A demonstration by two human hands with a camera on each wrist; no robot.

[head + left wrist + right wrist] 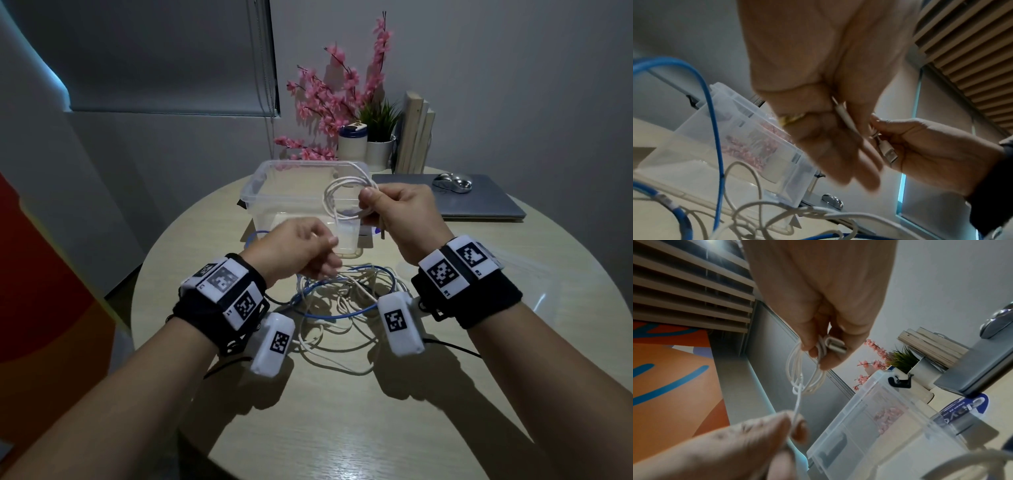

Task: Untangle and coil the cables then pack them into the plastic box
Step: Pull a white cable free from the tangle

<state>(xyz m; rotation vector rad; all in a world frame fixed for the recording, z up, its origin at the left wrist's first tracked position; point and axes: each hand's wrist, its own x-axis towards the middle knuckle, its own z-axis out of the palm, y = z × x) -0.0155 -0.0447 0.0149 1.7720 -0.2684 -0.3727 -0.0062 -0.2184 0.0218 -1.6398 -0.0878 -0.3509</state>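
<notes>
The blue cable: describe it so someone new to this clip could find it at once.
On the round wooden table, in front of the clear plastic box, lies a tangled heap of cables below the two hands. The blue cable loops through that heap. It is the only coloured one, and thicker than the thin white cables around it.

1. Both forearms reach forward over the near edge of the desk (342, 428), each wrist wrapped in a black band carrying white marker blocks.
2. The right hand (399, 212) is raised, thumb on top, its curled fingers pinching a coiled white cable (337, 195).
3. The left hand (301, 246) sits lower and nearer, slightly blurred, fingers curled, pinching the strand that runs from that coil.
4. A gold ring (792, 119) shows on a left finger.
</notes>
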